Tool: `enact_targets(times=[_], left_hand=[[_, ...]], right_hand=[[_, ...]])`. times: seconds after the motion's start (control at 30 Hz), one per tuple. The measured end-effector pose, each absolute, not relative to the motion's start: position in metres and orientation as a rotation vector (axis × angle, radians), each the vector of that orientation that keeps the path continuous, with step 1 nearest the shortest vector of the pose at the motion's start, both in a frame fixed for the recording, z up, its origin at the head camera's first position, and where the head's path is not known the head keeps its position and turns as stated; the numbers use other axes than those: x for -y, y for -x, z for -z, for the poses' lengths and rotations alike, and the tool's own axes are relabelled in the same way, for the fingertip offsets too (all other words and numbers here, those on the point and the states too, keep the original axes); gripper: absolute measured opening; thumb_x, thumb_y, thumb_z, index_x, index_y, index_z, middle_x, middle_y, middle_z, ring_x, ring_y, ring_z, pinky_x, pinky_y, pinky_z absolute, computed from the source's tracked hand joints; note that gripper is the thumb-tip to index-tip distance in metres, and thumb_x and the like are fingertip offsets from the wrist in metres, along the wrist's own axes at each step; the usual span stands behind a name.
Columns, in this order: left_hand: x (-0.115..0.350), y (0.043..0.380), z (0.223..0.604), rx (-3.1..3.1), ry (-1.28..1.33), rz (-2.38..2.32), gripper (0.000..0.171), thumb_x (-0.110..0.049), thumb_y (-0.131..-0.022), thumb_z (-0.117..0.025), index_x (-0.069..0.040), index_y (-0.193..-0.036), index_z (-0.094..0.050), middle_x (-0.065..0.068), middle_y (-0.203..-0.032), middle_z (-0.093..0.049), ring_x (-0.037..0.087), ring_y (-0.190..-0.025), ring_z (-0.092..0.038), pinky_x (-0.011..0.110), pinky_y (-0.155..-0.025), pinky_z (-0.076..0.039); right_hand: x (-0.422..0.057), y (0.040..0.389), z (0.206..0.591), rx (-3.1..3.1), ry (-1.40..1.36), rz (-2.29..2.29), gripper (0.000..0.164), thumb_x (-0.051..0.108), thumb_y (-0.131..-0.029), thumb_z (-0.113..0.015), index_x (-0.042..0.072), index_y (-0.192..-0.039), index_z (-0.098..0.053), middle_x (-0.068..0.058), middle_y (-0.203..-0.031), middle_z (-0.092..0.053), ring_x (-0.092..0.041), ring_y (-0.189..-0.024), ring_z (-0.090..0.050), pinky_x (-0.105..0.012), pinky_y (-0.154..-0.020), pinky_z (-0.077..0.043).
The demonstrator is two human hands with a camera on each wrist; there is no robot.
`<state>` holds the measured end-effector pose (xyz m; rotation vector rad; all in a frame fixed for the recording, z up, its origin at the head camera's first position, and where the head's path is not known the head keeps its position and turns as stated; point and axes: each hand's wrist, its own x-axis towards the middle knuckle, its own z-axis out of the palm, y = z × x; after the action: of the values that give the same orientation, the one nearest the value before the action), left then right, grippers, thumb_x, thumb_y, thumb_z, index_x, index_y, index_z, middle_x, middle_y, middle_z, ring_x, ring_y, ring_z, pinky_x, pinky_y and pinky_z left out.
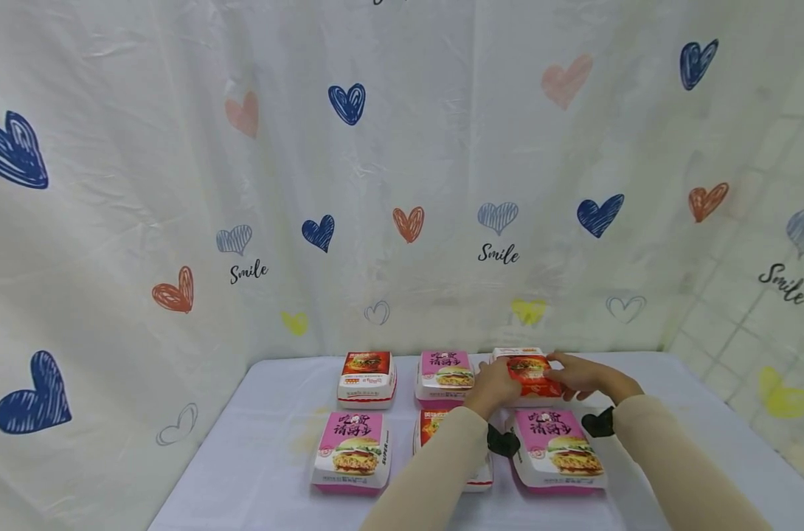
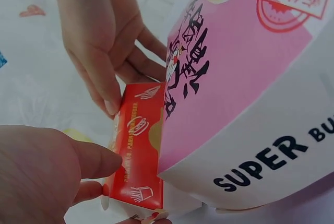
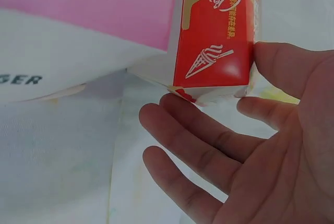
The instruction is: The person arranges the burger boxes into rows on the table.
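Note:
A red-and-white burger box [image 1: 527,377] stands at the back right of the table, between both hands. My left hand [image 1: 496,385] holds its left side, with the thumb on the edge of the red face [image 2: 141,145] in the left wrist view. Around the opposite side is my right hand [image 1: 589,375]; in the right wrist view its thumb touches the box's edge and its lower fingers [image 3: 193,166] spread near the bottom corner. Directly in front lies a pink burger box [image 1: 557,442], close below both wrists.
Left of the hands, a pink box [image 1: 444,372] and a red box [image 1: 367,376] stand in the back row. Up front are another pink box [image 1: 351,451] and a red one [image 1: 478,476], partly behind my left sleeve. A heart-patterned curtain [image 1: 402,169] hangs behind the table.

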<state>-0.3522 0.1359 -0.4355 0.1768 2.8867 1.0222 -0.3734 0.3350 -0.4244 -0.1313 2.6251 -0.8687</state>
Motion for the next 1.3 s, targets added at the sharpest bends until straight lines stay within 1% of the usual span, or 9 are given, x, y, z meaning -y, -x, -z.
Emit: enact_targets(times=[0.23, 0.33, 0.47, 0.57, 0.63, 0.73, 0.97, 1.13, 1.3], left_hand=[[-0.136, 0.351, 0.437, -2.906, -0.168, -1.016, 0.05, -0.023, -0.088, -0.072, -0.021, -0.136, -0.06, 0.014, -0.127, -0.059, 0.033, -0.11, -0.063, 0.049, -0.096, -0.052], [-0.136, 0.352, 0.439, -2.913, -0.16, -1.011, 0.049, -0.022, -0.087, -0.073, -0.02, -0.134, -0.06, 0.014, -0.125, -0.059, 0.033, -0.107, -0.063, 0.048, -0.095, -0.053], [-0.136, 0.353, 0.441, -2.899, -0.14, -1.014, 0.051, -0.02, -0.086, -0.075, -0.02, -0.134, -0.059, 0.014, -0.125, -0.058, 0.032, -0.106, -0.062, 0.049, -0.096, -0.052], [-0.137, 0.354, 0.441, -2.884, -0.125, -1.013, 0.053, -0.021, -0.086, -0.076, -0.021, -0.135, -0.058, 0.014, -0.127, -0.057, 0.031, -0.107, -0.062, 0.051, -0.096, -0.052], [-0.137, 0.354, 0.441, -2.881, -0.119, -1.003, 0.054, -0.021, -0.086, -0.076, -0.022, -0.136, -0.057, 0.013, -0.129, -0.057, 0.031, -0.107, -0.062, 0.052, -0.096, -0.052], [-0.137, 0.355, 0.441, -2.878, -0.112, -0.994, 0.057, -0.022, -0.085, -0.077, -0.023, -0.137, -0.056, 0.013, -0.13, -0.056, 0.031, -0.107, -0.061, 0.053, -0.095, -0.053], [-0.14, 0.354, 0.441, -2.888, -0.114, -0.937, 0.056, -0.024, -0.084, -0.078, -0.025, -0.136, -0.057, 0.012, -0.128, -0.055, 0.03, -0.101, -0.061, 0.05, -0.089, -0.054], [-0.142, 0.354, 0.44, -2.931, -0.138, -0.888, 0.054, -0.026, -0.086, -0.078, -0.027, -0.137, -0.058, 0.012, -0.127, -0.055, 0.03, -0.104, -0.062, 0.049, -0.089, -0.055], [-0.142, 0.35, 0.438, -2.968, -0.15, -0.855, 0.055, -0.029, -0.085, -0.079, -0.033, -0.138, -0.061, 0.01, -0.13, -0.055, 0.029, -0.11, -0.06, 0.051, -0.09, -0.054]], right_hand=[[-0.336, 0.372, 0.426, -2.624, 0.114, 0.869, 0.063, 0.03, -0.11, -0.041, -0.012, -0.152, -0.02, -0.018, -0.099, -0.072, -0.029, -0.085, -0.07, -0.051, -0.082, -0.053], [-0.337, 0.373, 0.428, -2.625, 0.12, 0.871, 0.062, 0.029, -0.11, -0.041, -0.013, -0.151, -0.021, -0.017, -0.096, -0.07, -0.03, -0.084, -0.069, -0.049, -0.081, -0.052], [-0.339, 0.377, 0.429, -2.621, 0.126, 0.857, 0.066, 0.029, -0.11, -0.043, -0.013, -0.153, -0.016, -0.033, -0.116, -0.064, -0.041, -0.097, -0.07, -0.055, -0.085, -0.054], [-0.338, 0.381, 0.429, -2.605, 0.133, 0.876, 0.071, 0.027, -0.108, -0.046, -0.011, -0.155, -0.009, -0.046, -0.14, -0.043, -0.056, -0.114, -0.062, -0.063, -0.091, -0.052], [-0.337, 0.383, 0.429, -2.59, 0.14, 0.909, 0.073, 0.024, -0.107, -0.047, -0.009, -0.157, -0.005, -0.049, -0.151, -0.025, -0.064, -0.123, -0.052, -0.067, -0.095, -0.049], [-0.335, 0.386, 0.429, -2.587, 0.158, 0.944, 0.074, 0.02, -0.104, -0.048, -0.007, -0.158, -0.005, -0.048, -0.154, -0.016, -0.067, -0.128, -0.044, -0.072, -0.097, -0.046], [-0.333, 0.385, 0.428, -2.588, 0.202, 0.961, 0.071, 0.015, -0.1, -0.048, -0.008, -0.157, -0.014, -0.044, -0.155, -0.016, -0.069, -0.13, -0.039, -0.077, -0.097, -0.041], [-0.337, 0.384, 0.428, -2.617, 0.181, 0.93, 0.07, 0.024, -0.102, -0.053, -0.008, -0.156, -0.019, -0.043, -0.153, -0.021, -0.065, -0.127, -0.045, -0.073, -0.096, -0.046], [-0.339, 0.384, 0.429, -2.629, 0.207, 0.944, 0.068, 0.024, -0.103, -0.055, -0.012, -0.151, -0.023, -0.044, -0.149, -0.025, -0.062, -0.122, -0.052, -0.069, -0.092, -0.05]])
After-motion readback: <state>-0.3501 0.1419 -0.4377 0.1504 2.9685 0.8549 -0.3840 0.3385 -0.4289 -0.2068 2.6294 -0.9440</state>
